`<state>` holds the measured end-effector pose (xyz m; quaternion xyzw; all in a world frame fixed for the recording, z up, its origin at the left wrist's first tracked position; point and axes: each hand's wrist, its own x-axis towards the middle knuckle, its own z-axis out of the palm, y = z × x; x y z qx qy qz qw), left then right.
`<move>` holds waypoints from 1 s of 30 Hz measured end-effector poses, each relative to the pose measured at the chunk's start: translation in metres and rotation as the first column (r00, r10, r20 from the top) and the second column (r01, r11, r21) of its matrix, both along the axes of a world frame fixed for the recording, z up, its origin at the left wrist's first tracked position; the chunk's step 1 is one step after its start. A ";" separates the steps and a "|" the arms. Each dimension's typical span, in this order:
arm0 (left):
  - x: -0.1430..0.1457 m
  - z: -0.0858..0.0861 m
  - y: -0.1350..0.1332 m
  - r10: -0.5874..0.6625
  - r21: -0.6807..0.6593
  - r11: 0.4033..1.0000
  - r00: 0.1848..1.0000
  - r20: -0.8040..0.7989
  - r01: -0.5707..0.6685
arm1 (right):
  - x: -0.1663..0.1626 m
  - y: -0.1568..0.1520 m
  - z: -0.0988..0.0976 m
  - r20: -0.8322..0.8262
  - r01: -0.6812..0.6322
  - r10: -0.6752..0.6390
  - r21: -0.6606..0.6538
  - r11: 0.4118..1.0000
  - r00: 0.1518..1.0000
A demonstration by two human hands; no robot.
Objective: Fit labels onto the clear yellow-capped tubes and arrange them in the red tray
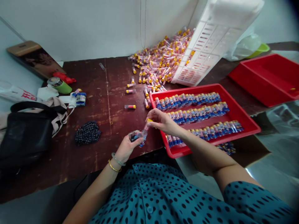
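Above the near edge of the dark red-brown table [116,115], the two hands meet just left of a red tray [238,115]. The left hand [128,147] has its fingers curled around a small clear-and-blue bundle [135,136], though how many pieces are in that grip I cannot tell. The right hand [162,123] pinches thumb and fingertips together at the yellow-capped end of a clear tube [146,129], which tilts down toward the left hand, its lower end at the bundle; whether it is inside I cannot tell. In the tray, blue-labelled tubes [198,112] stand side by side in three rows. Beyond its far left corner spreads a heap of yellow-capped tubes [161,59], reaching the wall and pressed against a tilted white basket [201,53]. One loose tube [130,106] lies apart, on the far side of the hands. To the left are a crumpled dark checked cloth [87,133], a green cup [63,87] lying tilted and, at the far left, a black bag [26,133].
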<state>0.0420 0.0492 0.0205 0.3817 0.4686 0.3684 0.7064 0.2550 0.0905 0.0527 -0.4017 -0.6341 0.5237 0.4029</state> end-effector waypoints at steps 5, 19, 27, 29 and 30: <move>0.011 0.003 -0.007 -0.054 -0.162 0.984 0.988 0.143 0.077 | -0.007 -0.029 -0.010 0.188 0.099 -0.116 0.099 0.990 0.975; 0.026 0.010 -0.006 0.013 -0.174 0.984 0.973 0.232 0.029 | -0.012 -0.064 -0.024 0.120 0.276 -0.296 0.158 0.948 0.948; 0.026 0.009 -0.007 -0.014 -0.145 0.988 0.978 0.208 0.045 | -0.008 -0.061 -0.027 0.079 0.260 -0.273 0.140 0.955 0.959; 0.027 0.009 -0.007 -0.007 -0.153 0.988 0.980 0.199 0.038 | -0.010 -0.062 -0.027 0.062 0.258 -0.266 0.110 0.960 0.962; 0.028 0.009 -0.007 0.004 -0.158 0.987 0.981 0.192 0.027 | -0.011 -0.063 -0.026 0.051 0.252 -0.257 0.088 0.964 0.965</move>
